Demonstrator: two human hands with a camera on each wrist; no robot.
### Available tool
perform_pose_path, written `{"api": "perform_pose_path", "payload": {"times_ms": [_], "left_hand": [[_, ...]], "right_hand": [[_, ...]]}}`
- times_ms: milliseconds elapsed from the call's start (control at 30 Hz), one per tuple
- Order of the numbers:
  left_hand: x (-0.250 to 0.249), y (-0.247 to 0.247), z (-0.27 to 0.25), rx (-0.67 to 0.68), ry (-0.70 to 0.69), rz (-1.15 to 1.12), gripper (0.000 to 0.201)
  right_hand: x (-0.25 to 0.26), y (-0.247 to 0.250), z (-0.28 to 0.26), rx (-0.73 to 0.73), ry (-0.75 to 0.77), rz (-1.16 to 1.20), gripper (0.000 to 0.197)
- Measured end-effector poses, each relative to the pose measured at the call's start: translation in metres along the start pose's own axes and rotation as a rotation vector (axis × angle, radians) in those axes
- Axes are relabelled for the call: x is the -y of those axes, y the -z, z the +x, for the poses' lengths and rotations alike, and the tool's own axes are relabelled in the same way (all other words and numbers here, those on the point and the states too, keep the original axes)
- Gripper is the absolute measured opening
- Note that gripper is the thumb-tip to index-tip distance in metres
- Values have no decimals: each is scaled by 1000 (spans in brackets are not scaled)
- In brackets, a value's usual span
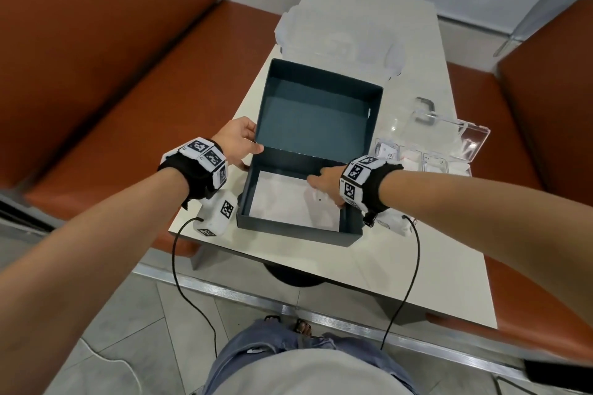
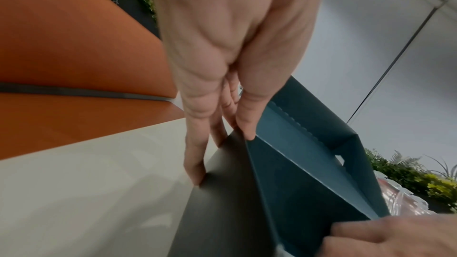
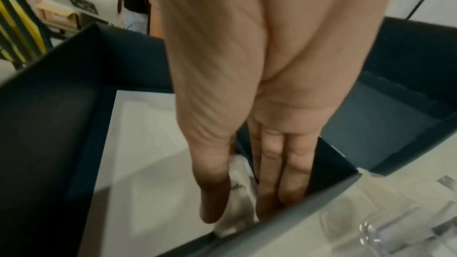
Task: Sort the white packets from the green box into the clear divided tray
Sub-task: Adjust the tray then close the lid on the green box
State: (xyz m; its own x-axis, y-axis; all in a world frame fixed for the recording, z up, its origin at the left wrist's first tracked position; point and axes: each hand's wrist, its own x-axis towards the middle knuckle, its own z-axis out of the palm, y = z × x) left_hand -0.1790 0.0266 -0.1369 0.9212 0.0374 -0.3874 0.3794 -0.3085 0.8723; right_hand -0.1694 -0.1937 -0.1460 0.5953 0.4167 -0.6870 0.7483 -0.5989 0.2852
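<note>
A white packet (image 3: 241, 198) is pinched inside the green box (image 1: 321, 112).
The packet is held between thumb and fingers of the right hand (image 1: 324, 181) at the box's right wall; the left wall is gripped by the left hand (image 1: 236, 141). The clear divided tray (image 1: 426, 157) is set just right on the tabletop (image 1: 369, 269).

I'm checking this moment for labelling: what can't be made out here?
- Packet count in the green box: head view, right hand covers part.
- White packet's print: right wrist view, blurred, between fingers.
- Clear divided tray contents: head view, small, glare.
- Left hand's fingertips: head view, hidden behind the box wall.
</note>
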Motion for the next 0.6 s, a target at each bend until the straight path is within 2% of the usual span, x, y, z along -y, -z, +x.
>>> {"api": "perform_pose_path", "payload": {"times_ms": [67,100,167,233,333,433,500,600], "left_hand": [[1,0,-1,4,7,-6,33],[2,-1,-1,9,11,-13,34],[5,-2,-1,13,19,-29,35],[8,-4,0,7,22,-36,34],[5,-6,4,-19,7,11,34],[0,-9,11,-42,-8,96,35],[-2,-10,16,-48,-7,133,35],[-5,-13,22,-50,-1,166,38]], "right_hand": [[-1,-4,9,40,-28,-130,69],[-1,-5,11,56,-23,-158,60],[-2,-8,13,19,25,-216,48],[-4,-12,14,5,77,-210,43],[-5,-11,14,29,66,-138,35],[-6,-15,12,-3,62,8,41],[-7,-14,9,-6,70,0,42],[-7,-8,5,60,62,-31,30]]}}
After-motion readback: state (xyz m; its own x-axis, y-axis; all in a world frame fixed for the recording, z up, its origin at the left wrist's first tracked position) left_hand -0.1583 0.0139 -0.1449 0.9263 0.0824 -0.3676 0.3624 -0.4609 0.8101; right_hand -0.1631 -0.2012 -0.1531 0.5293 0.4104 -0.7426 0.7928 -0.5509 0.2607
